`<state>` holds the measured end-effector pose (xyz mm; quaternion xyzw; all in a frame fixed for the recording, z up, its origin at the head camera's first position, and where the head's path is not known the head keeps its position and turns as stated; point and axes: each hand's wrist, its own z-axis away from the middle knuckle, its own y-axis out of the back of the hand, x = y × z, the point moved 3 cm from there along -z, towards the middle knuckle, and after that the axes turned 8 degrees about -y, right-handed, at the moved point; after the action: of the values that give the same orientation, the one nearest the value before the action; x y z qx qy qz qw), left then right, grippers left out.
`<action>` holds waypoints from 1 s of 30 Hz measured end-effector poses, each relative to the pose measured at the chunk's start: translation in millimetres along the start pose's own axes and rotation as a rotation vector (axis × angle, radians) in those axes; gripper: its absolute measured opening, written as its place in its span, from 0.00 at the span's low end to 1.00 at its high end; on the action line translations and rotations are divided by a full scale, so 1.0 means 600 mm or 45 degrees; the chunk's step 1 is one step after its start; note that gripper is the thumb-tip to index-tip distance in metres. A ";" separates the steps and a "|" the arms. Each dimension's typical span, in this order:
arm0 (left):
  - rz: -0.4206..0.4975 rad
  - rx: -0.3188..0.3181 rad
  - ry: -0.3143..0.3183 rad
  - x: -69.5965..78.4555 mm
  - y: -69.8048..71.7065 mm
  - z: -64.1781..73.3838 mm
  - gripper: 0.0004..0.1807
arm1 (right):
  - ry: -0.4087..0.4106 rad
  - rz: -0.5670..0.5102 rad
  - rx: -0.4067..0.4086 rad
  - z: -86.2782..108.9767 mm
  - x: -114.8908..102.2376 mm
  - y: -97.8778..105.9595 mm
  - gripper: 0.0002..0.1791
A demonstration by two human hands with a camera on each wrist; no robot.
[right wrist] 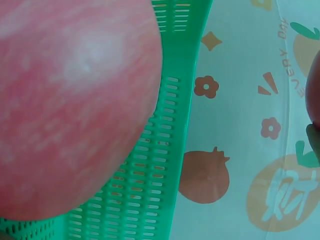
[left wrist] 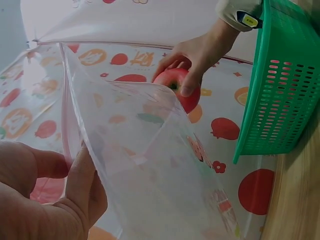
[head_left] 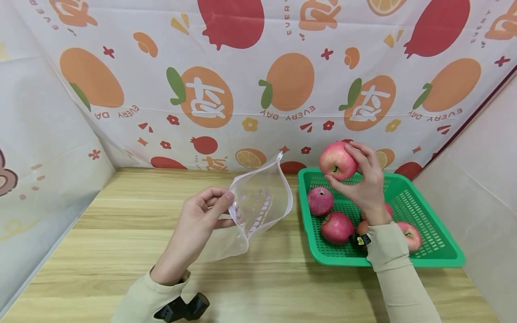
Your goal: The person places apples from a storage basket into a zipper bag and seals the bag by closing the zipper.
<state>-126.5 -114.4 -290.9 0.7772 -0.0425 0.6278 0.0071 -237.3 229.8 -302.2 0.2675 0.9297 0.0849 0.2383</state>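
Observation:
My left hand (head_left: 206, 215) pinches the rim of a clear zip bag (head_left: 262, 202) between thumb and fingers, and the bag's mouth gapes toward the right. In the left wrist view the bag (left wrist: 145, 165) hangs from those fingertips. My right hand (head_left: 367, 184) grips a red apple (head_left: 338, 160) between thumb and fingers, raised above the left back part of a green basket (head_left: 440, 251). The held apple (left wrist: 176, 86) appears behind the bag's rim in the left wrist view. Within the basket lie several more apples, including a dark red one (head_left: 337, 228); the right forearm partly hides others.
The basket stands on a wooden table (head_left: 133, 251), right of the bag. A fruit-printed cloth (head_left: 250, 103) forms the back wall, with pale side walls at left (head_left: 44, 134) and right (head_left: 480, 170). A black wrist camera (head_left: 181, 308) sits on the left sleeve.

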 end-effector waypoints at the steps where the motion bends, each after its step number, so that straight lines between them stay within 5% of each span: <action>1: 0.008 0.001 0.000 0.000 0.000 0.000 0.18 | 0.006 -0.010 0.005 -0.001 -0.007 -0.001 0.42; 9: 0.037 -0.011 0.000 -0.003 -0.002 0.000 0.16 | 0.052 -0.085 0.069 -0.007 -0.051 -0.006 0.39; 30: 0.051 -0.003 0.008 -0.012 -0.008 -0.003 0.14 | 0.111 -0.173 0.098 -0.011 -0.074 -0.026 0.38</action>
<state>-129.3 -109.0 -297.6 0.7743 -0.0587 0.6301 -0.0046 -214.7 192.4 -283.3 0.2087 0.9578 0.0444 0.1925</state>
